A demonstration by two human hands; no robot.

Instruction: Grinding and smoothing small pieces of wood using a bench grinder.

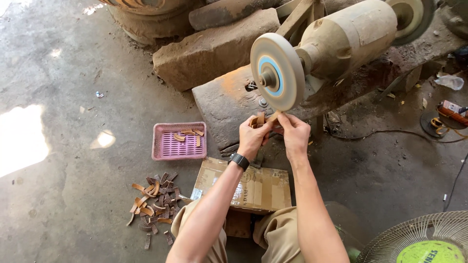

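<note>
Pinching a small bundle of brown strips (258,120), the left hand (253,138) keeps spares close while the right hand (294,132) presses one strip (273,116) between thumb and fingers against the buffing wheel (277,71)'s lower rim. A pink basket (179,141) and a loose strip pile (155,200) lie within reach on the floor.

Both hands (273,134) raised — fingers pinched

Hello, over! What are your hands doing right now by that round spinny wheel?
Left hand grips a bunch of small wooden pieces. Right hand presses one piece to the buffing wheel. Nothing in the way.
</note>
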